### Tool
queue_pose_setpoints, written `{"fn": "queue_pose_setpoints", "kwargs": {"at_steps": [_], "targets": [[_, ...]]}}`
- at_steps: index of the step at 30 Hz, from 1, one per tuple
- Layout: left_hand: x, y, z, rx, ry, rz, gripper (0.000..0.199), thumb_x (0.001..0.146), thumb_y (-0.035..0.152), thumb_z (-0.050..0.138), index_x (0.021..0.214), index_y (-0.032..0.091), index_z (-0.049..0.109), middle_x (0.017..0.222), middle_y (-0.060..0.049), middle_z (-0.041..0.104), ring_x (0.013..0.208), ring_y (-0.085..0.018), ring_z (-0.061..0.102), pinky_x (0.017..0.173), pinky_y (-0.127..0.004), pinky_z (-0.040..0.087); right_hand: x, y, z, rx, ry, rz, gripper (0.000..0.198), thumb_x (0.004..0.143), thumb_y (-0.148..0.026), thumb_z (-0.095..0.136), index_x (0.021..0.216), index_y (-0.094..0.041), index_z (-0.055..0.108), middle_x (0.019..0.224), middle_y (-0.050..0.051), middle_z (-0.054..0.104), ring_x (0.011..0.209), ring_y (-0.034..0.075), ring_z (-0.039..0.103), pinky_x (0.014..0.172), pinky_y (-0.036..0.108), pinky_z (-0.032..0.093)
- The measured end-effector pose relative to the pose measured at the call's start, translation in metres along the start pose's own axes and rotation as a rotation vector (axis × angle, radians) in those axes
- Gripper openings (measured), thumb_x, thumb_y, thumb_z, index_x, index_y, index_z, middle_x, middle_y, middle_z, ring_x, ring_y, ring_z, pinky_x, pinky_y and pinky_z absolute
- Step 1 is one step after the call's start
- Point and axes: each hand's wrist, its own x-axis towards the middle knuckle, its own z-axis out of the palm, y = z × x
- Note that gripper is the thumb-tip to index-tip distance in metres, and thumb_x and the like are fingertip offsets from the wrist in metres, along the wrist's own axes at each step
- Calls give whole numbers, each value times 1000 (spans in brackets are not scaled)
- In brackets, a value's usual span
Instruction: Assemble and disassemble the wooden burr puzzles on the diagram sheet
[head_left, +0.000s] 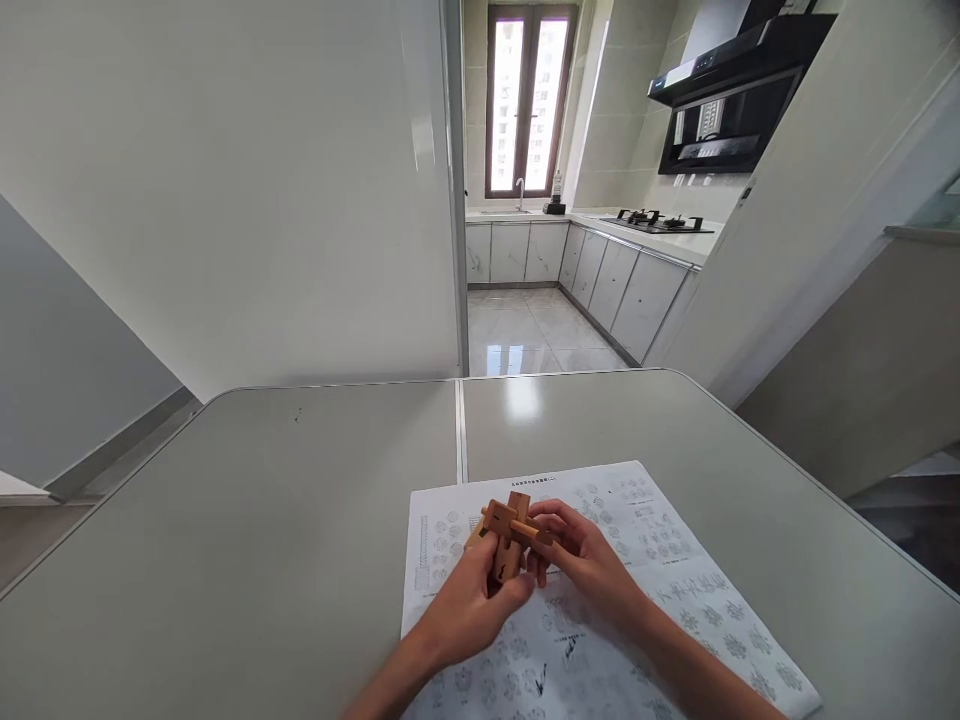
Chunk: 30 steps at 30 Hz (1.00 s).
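A wooden interlocking puzzle, made of several brown bars crossing one another, is held above a printed sheet. My left hand closes around its lower left side, the thumb pressed along a bar. From the right, my right hand pinches the end of a round wooden rod that sticks out of the puzzle. Fingers of both hands hide part of the puzzle's underside. Small line drawings and a few dark pen ticks cover the sheet, which lies flat beneath my hands.
The grey table has rounded far corners and a pale seam running away from me. Beyond it stand a white panel on the left and a doorway to a kitchen, with a gas hob and a range hood.
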Motion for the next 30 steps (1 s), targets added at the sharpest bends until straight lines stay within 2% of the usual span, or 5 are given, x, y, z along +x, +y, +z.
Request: {"fn": "queue_pose_setpoints", "kwargs": {"at_steps": [4, 9, 20, 27, 30], "targets": [[1, 2, -4, -108, -137, -42, 35, 97, 48, 62, 114, 20, 52, 70, 8, 43, 48, -7, 34, 47, -22, 35, 0, -1, 0, 22, 40, 13, 34, 94, -52, 73, 109, -23, 64, 85, 2, 71, 69, 16, 65, 63, 30, 53], [3, 0, -7, -226, -252, 23, 43, 101, 61, 52, 108, 19, 51, 57, 12, 34, 40, -4, 23, 39, -19, 31, 0, 1, -3, 74, 110, 33, 36, 93, -52, 74, 110, -22, 65, 78, 0, 67, 68, 16, 61, 63, 29, 49], [8, -16, -9, -422, -212, -42, 46, 98, 65, 54, 89, 21, 47, 55, 13, 25, 40, -4, 16, 34, -16, 28, -3, -1, -1, 33, 64, 14, 34, 94, -54, 72, 92, -22, 60, 76, -2, 63, 58, 12, 48, 63, 28, 42], [13, -14, -11, -390, -117, -8, 51, 96, 70, 53, 84, 20, 49, 53, 14, 23, 40, -4, 12, 32, -16, 30, -2, 2, 1, 104, -90, 86, 40, 94, -53, 72, 115, -20, 67, 90, 3, 68, 57, 10, 52, 57, 26, 44], [13, -16, -10, -406, -96, 10, 51, 94, 70, 56, 84, 21, 50, 53, 14, 21, 38, -3, 10, 30, -17, 31, -1, 6, -1, 239, -81, 149, 38, 90, -51, 78, 109, -19, 70, 85, 3, 67, 54, 9, 53, 52, 24, 41]]}}
